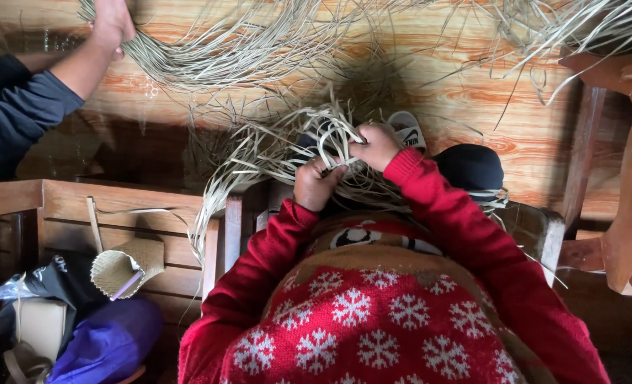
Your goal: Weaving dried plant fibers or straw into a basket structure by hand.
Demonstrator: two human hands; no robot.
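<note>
**Two hands closed on a tangle of pale straw strips**

The woven straw bundle sits right in front of the person's chest, over their lap, with loose strips fanning away from it to the left and up. The left hand has its fingers curled tight on strips at the bundle's lower edge; the right hand, just beside and slightly above, pinches strips with fingers together. Both red sleeves meet at the bundle.

Beyond the bundle, a larger spread of loose straw lies on the wood-patterned floor, and another person's hand in a dark blue sleeve grips it at the upper left, well apart from the bundle. A bare stretch of floor opens to the bundle's right, ending at a wooden chair leg. Left of and below the bundle stands a wooden bench, holding a small woven basket, a purple bag and dark bags crowded at its near edge.
</note>
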